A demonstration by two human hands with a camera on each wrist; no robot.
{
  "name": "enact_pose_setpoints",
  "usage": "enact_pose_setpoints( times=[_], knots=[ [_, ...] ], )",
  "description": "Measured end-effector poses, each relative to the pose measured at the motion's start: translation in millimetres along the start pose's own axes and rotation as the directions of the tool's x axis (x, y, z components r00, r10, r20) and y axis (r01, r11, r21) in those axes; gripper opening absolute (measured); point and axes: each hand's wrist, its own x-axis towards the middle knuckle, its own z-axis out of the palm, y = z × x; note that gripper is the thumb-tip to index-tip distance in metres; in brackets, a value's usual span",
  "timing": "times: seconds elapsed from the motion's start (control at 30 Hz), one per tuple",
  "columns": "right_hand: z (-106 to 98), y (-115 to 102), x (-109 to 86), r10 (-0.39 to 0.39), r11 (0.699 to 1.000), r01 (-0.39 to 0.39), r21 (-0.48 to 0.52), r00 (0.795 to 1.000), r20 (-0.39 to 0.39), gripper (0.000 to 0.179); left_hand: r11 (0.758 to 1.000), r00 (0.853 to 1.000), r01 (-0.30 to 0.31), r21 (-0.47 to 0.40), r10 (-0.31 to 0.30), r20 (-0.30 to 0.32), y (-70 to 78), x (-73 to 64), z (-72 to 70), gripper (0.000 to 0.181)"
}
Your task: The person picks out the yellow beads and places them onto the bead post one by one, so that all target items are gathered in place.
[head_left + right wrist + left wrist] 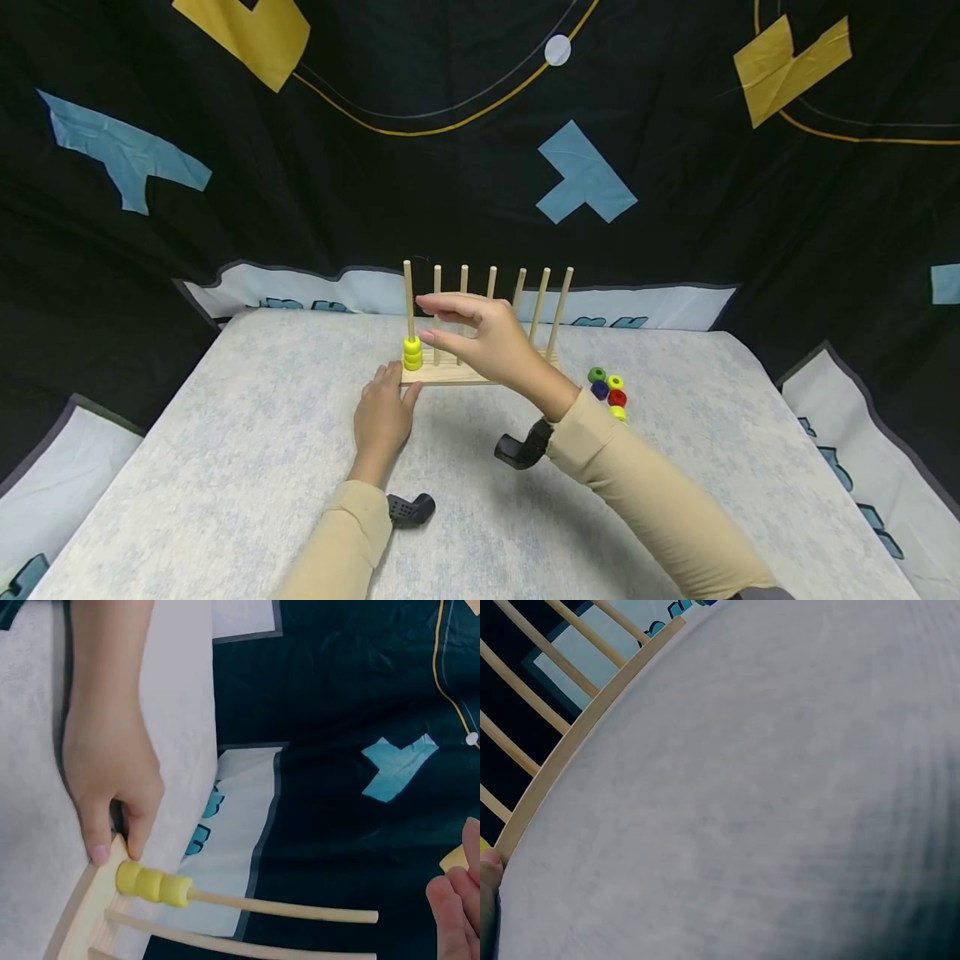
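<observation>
A wooden peg stand [450, 372] with a row of upright pegs sits toward the back of the table. Three yellow beads [150, 885] are stacked at the foot of its leftmost peg. My left hand [382, 423] holds the base's left end, thumb [100, 851] on the front side and fingers round the end. Above the base, my right hand [487, 337] is beside the leftmost peg, thumb and fingers apart with nothing between them. In the right wrist view, only the right fingertips [450, 915] show at the edge.
Loose beads lie on the table right of the stand: a green bead [596, 374], a blue bead [600, 389], a red bead [617, 398] and yellow ones [616, 382]. The right forearm partly overlaps them. A dark cloth [420, 192] hangs behind the table.
</observation>
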Motion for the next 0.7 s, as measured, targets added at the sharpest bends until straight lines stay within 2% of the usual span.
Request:
enact_pose_setpoints(
  times=[0.23, 0.4, 0.7],
  knots=[
    [-14.8, 11.9, -21.8, 0.078, 0.997, -0.078, -0.010, 0.997, 0.022, 0.036, 1.000, 1.000, 0.003, 0.001, -0.003, -0.010, 0.8, 0.7, 0.6, 0.063],
    [-24.0, 20.2, -38.7, 0.144, 0.989, -0.145, 0.019, 0.989, 0.030, 0.033, 1.000, 1.000, 0.003, -0.008, -0.003, -0.012, 0.8, 0.1, 1.5, 0.063],
    [-36.3, 34.4, -82.4, 0.290, 0.953, -0.293, 0.075, 0.956, 0.055, 0.037, 1.000, 1.000, 0.004, -0.006, -0.004, 0.007, 1.0, -0.7, 2.0, 0.064]
  ],
)
